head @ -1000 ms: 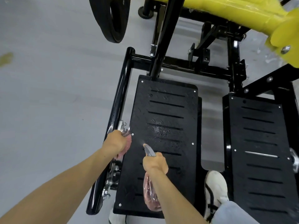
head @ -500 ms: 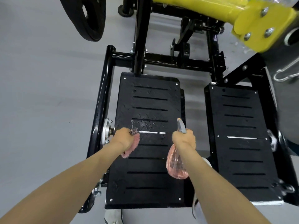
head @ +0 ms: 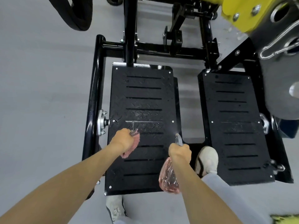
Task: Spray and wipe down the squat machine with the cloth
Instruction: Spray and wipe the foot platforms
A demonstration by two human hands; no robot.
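The squat machine has two black slotted footplates: a left one [head: 144, 97] and a right one [head: 237, 110]. My left hand [head: 123, 140] grips a pink fluffy cloth [head: 132, 146] over the lower middle of the left plate. My right hand [head: 179, 151] holds a pink clear spray bottle [head: 169, 178] by its grey trigger head, whose nozzle [head: 178, 138] points forward at the left plate's right edge. Wet droplets glisten on the left plate near its middle slot.
A black tubular frame [head: 95, 94] runs down the left side. A yellow arm [head: 242, 12] and a grey pad hang at the top right, and a black weight plate [head: 74, 13] at the top left. My shoes [head: 207, 159] stand on the grey floor.
My view has shifted right and closer, so both footplates show. My left hand with the cloth moved from the left frame onto the plate. The bottle moved right toward the plate's edge.
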